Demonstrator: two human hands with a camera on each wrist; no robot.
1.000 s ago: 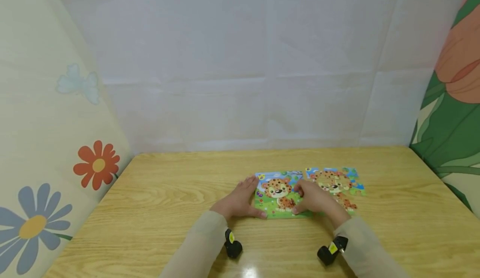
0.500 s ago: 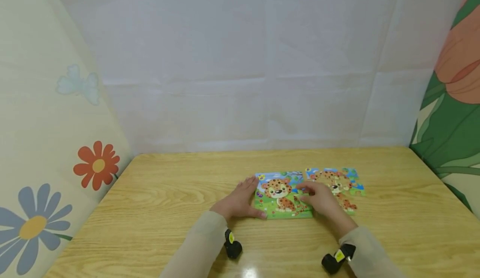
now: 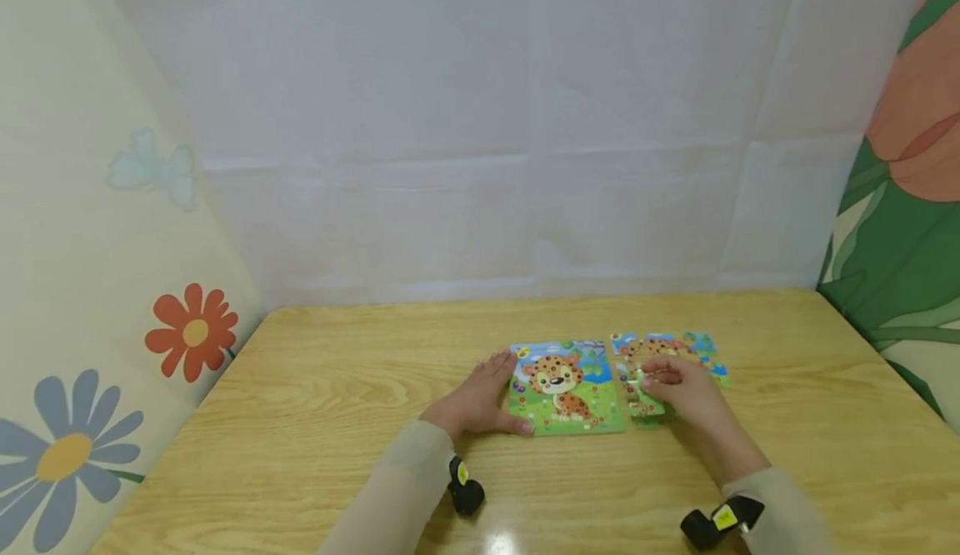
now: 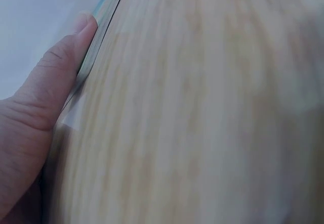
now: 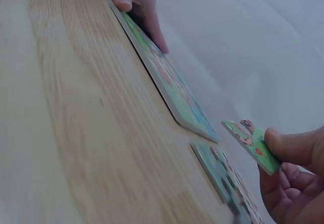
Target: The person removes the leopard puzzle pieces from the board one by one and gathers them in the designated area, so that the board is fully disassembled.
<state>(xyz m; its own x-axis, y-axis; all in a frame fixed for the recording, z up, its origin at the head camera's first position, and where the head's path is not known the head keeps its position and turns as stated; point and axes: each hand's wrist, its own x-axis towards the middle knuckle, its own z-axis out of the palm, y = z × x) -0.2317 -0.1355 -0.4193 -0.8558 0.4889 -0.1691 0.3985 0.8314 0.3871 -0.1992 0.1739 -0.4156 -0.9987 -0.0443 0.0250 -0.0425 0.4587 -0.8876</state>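
Observation:
A flat board [image 3: 558,355] printed with a cartoon leopard on grass lies on the table. My left hand [image 3: 480,397] rests against its left side, fingers extended; the thumb [image 4: 73,44] lies along the near edge. To the right is a partly laid-out jigsaw puzzle [image 3: 701,345] with a similar leopard picture. Above it my right hand [image 3: 690,388] pinches a green jigsaw puzzle piece [image 5: 250,143] between thumb and fingers. In the right wrist view this piece hangs tilted, apart from the laid-out pieces [image 5: 210,171]. The right hand covers much of the puzzle in the head view.
A wood-grain table [image 3: 360,355] carries everything. Behind it hangs a white sheet [image 3: 450,163]. Flower-printed panels stand at the left [image 3: 90,247] and right [image 3: 907,230]. Black wrist cameras [image 3: 467,492] sit on both wrists.
My right hand has lifted the puzzle piece from the board's lower right part and carried it right, over the laid-out puzzle. The left hand has stayed in place.

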